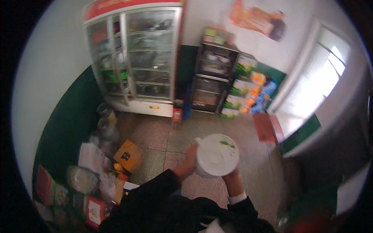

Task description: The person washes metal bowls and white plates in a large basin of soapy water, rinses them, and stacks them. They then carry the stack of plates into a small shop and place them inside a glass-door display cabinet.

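Note:
In front of me, over the floor, I carry a round white dish (pixel 217 157) with a green leaf print on its upper face. A small pale tip juts out at its upper left edge; whether that is a handle or a spoon I cannot tell. Around its left side my left hand (pixel 189 160) is closed, the fingers partly blurred. My right hand (pixel 233 181) grips the lower right side from beneath, its fingers mostly hidden under the dish. Both forearms are in dark sleeves.
A tall glass-door fridge (pixel 149 58) stands against the far wall. Right of it are a dark cabinet (pixel 213 75), stacked boxes (pixel 235 97) and a bright doorway (pixel 314 77). Cartons, including an orange box (pixel 129 155), and large jars (pixel 108 130) line the left side.

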### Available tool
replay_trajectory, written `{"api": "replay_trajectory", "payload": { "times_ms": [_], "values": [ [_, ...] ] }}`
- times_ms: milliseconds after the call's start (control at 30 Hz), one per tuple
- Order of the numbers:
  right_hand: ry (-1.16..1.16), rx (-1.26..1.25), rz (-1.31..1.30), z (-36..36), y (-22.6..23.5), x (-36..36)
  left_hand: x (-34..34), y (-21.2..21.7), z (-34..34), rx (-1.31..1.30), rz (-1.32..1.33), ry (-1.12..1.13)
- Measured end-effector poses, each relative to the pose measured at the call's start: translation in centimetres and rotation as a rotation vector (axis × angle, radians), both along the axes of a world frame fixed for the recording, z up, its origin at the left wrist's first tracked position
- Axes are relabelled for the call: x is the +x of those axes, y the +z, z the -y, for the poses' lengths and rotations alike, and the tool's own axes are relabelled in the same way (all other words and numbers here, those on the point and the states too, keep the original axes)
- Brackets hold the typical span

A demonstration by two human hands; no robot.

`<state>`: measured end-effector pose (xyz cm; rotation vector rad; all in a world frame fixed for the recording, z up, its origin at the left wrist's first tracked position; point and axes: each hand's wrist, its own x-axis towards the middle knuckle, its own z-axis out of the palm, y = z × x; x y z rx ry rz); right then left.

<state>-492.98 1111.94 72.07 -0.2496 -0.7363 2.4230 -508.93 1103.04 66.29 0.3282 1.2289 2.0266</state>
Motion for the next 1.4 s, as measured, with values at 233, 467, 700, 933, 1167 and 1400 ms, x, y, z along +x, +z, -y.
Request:
{"api": "replay_trajectory", "payload": {
  "times_ms": [233,467,700,933,1167,1400],
  "values": [
    [-0.040,0.080,0.095,-15.5,2.3,-16.5,-16.6,2.9,-15.1,-0.117,-0.900,-0.013],
    [0.059,0.089,0.106,-29.2,-0.1,-27.0,-26.4,4.4,-25.4,-0.188,-0.884,0.167],
    [0.185,0.109,0.119,-41.3,-1.2,-35.8,-33.3,1.7,-35.6,-0.165,-0.506,0.079],
    [0.394,0.084,0.184,-41.5,-5.6,-45.6,-38.2,-5.1,-33.2,-0.184,-0.407,0.425],
    [0.698,0.030,0.279,-29.7,-13.7,-56.6,-43.3,-11.2,-20.9,-0.127,-0.094,0.658],
    [0.912,-0.049,0.452,-9.5,-25.1,-63.6,-48.9,-20.3,-0.2,-0.294,-0.391,0.798]
  ]
}}
